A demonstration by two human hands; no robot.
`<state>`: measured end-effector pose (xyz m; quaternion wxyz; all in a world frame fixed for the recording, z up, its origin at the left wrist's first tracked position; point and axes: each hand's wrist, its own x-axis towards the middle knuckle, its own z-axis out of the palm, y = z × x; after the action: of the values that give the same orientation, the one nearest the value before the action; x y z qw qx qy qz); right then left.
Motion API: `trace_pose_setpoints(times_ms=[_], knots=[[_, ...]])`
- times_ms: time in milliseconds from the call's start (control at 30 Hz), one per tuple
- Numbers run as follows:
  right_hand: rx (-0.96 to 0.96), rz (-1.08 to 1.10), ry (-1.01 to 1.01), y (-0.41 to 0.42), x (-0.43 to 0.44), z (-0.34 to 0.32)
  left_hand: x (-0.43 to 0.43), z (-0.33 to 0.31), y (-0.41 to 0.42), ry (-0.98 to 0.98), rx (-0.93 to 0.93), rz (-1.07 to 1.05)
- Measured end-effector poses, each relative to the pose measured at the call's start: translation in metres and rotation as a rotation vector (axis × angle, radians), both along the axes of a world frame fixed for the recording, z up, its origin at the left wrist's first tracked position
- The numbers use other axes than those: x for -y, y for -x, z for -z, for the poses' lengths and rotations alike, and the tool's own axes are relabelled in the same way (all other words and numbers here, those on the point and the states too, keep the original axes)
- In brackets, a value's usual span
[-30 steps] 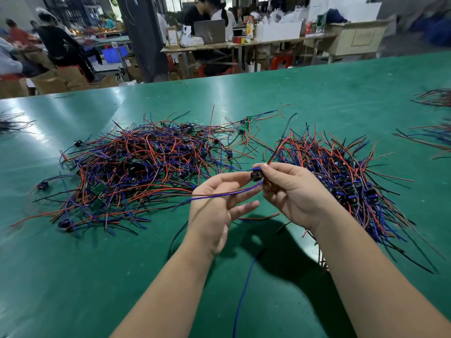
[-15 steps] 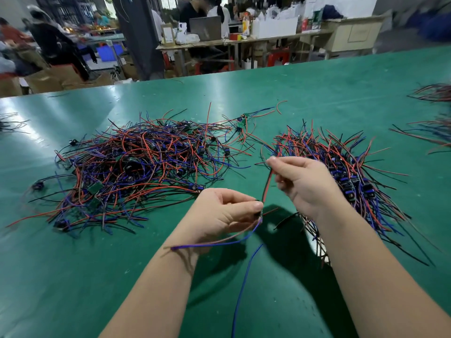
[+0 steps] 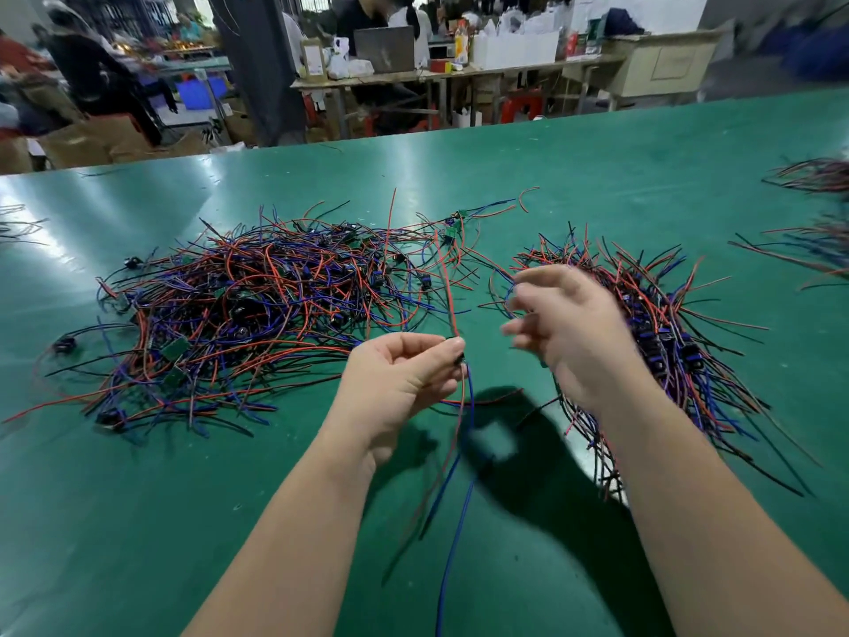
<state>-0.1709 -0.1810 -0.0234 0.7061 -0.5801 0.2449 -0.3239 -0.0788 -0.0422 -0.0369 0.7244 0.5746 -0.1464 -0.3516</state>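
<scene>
Left hand: the left hand [image 3: 404,377] pinches a small black connector [image 3: 459,359] between thumb and forefinger, the other fingers curled in.
Where the piece is: it is lifted off the green table [image 3: 597,177], near the middle, between the two heaps. Its red wire [image 3: 452,305] rises toward the far side. Its blue wire [image 3: 461,494] hangs down toward the near edge.
Right hand: the right hand [image 3: 569,335] is blurred with motion. Its fingers are loosely bent and nothing shows between them.
What changed: a second ago both hands met at the connector. Half a second ago the right hand pinched the red wire above the left hand. Now it has let go and moved right, clear of the wire, which stands free.
What it means: the pull along the red wire looks finished, and the piece now hangs from the left hand alone. Passing it on looks like the next step.
Heaps: a tangled heap [image 3: 257,305] lies to the left. A tidier bundle [image 3: 666,342] with connectors lined up lies to the right, under the right hand, and probably takes the piece.
</scene>
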Motion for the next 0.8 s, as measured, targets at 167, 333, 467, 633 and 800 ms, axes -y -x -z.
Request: trace_pose_setpoints(times_ms=[167, 333, 467, 633, 800], knots=[[-0.334, -0.291, 0.573, -0.001, -0.02, 0.011, 0.003, 0.01, -0.005, -0.009, -0.034, -0.066], [-0.347, -0.168, 0.688, -0.004, -0.027, 0.016, 0.004, 0.013, -0.005, -0.038, 0.018, -0.048], [-0.349, -0.069, 0.598, 0.0, -0.021, 0.01, 0.003, 0.016, -0.007, -0.157, 0.187, -0.04], [-0.473, 0.202, 0.708, 0.045, 0.029, -0.016, -0.009, 0.02, -0.022, -0.569, 0.924, -0.22], [-0.833, 0.127, 0.862, 0.077, 0.053, -0.009, -0.013, 0.021, -0.031, -0.819, 0.994, -0.07]])
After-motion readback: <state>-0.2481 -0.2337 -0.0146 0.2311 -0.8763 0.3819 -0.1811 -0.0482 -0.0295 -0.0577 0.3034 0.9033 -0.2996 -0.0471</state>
